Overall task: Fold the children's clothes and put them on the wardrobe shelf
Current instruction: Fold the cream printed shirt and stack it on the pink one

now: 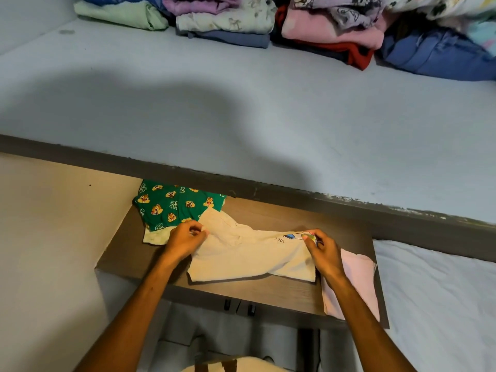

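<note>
The left hand pinches the left edge of a cream-coloured cotton child's top with a small cartoon print and lettering, fingers curled shut on a fold of the cloth, while the right hand grips the right edge at the printed corner, thumb and fingers closed over it. The top lies stretched between the two hands, partly folded, on a brown wood-grain lower board, its near hem close to the board's near edge. To do this fold well, I would judge that both hands should keep the cloth taut and level, bring the two held edges together so the sides line up, and then smooth the crease flat against the board before lifting. Just beside the left hand, touching the top's far left corner, lies a green patterned garment printed with chipmunk faces, resting on a pale yellow piece and partly tucked under the shelf above. Under the right wrist, at the right end of the board, lies a folded pale pink garment that the cream top overlaps. Above and farther away runs the wide light-blue wardrobe shelf, bare across its near part, with stacks of folded clothes in mint green, lilac, pink, red and blue along its far side. The shelf's dark front lip overhangs the board, so a raised bundle would likely need to come out towards the person before going up.
</note>
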